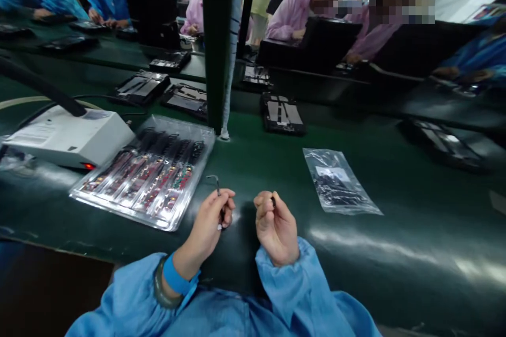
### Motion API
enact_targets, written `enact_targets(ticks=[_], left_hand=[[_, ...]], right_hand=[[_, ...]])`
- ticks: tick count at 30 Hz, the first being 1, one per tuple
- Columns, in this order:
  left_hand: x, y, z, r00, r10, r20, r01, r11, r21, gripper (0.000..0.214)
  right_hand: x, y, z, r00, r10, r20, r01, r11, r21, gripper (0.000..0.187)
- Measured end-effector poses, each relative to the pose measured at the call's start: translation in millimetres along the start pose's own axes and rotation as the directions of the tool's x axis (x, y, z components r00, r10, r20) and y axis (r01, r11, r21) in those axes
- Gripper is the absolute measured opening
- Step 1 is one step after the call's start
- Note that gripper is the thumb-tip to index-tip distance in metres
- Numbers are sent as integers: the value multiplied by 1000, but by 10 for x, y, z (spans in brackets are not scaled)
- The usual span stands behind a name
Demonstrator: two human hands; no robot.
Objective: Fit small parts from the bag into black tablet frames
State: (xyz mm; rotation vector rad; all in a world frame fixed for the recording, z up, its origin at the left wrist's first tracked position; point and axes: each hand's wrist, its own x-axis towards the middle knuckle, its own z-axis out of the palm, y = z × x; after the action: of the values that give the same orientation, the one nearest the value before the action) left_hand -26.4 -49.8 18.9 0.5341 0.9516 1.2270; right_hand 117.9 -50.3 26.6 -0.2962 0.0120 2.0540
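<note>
My left hand [215, 216] is closed around a thin dark flex cable [217, 183] whose bent end sticks up above the fingers. A small pale tip shows below that fist. Just to the right, my right hand [276, 226] pinches a tiny black part [273, 202] between thumb and fingertips; its kind is too small to make out. Both hands hover over the green bench [245, 168], apart from each other. Left of them lies a clear plastic tray [169, 221] with rows of small circuit boards [152, 181] and black cables. Right of them rests a clear zip bag [336, 184] of black parts.
A white box [71, 134] with a red light and dark arm stands at the left. A green post [216, 52] rises ahead. Several opened device housings [282, 113] lie on the far bench. Co-workers in blue [106, 0] and pink [290, 13] sit opposite behind black cases.
</note>
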Motion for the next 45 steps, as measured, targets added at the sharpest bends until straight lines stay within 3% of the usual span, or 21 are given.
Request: enact_targets(ticks=[6,24,27,31,32,33,34,36,38,40,42,45], left_hand=[[30,2,25,997,-47,-55,49,998,32,33],[47,-17,-18,997,-80,-8,80,995,53,24],[24,11,9,979,-199,40,200,980,-21,19],[15,74,219,878,-457,140,470,880,-72,18],[38,85,309,867,-477,145,489,870,-64,18],[77,93,409,871,-471,139,482,875,-57,18],[135,96,516,889,-440,126,450,891,-60,17],[314,94,740,927,-366,82,373,923,-96,18],[580,87,961,932,-361,27,360,917,-170,17],[923,80,1172,932,-361,-22,349,914,-207,12],[1314,76,1368,953,-288,-91,262,939,-222,10],[1880,73,1617,952,-183,-244,131,968,-214,10]], right_hand=[[26,2,-46,1000,3,-15,-2,999,47,18],[-53,-6,-9,996,42,81,-46,998,43,21],[-163,-188,-45,997,0,80,3,999,-34,17],[-407,-754,-190,971,-240,-3,231,936,-265,19],[-471,-942,-236,933,-357,-39,324,884,-338,20],[-533,-1138,-280,866,-492,-92,421,816,-396,19],[-591,-1336,-319,760,-627,-168,511,738,-441,12],[-700,-1706,-378,484,-804,-345,636,594,-493,14],[-799,-2009,-412,313,-850,-424,700,508,-502,30],[-887,-2220,-434,227,-860,-457,736,459,-497,39],[-959,-2339,-448,158,-856,-492,749,429,-505,42],[-1028,-2391,-458,126,-836,-535,733,441,-517,41]])
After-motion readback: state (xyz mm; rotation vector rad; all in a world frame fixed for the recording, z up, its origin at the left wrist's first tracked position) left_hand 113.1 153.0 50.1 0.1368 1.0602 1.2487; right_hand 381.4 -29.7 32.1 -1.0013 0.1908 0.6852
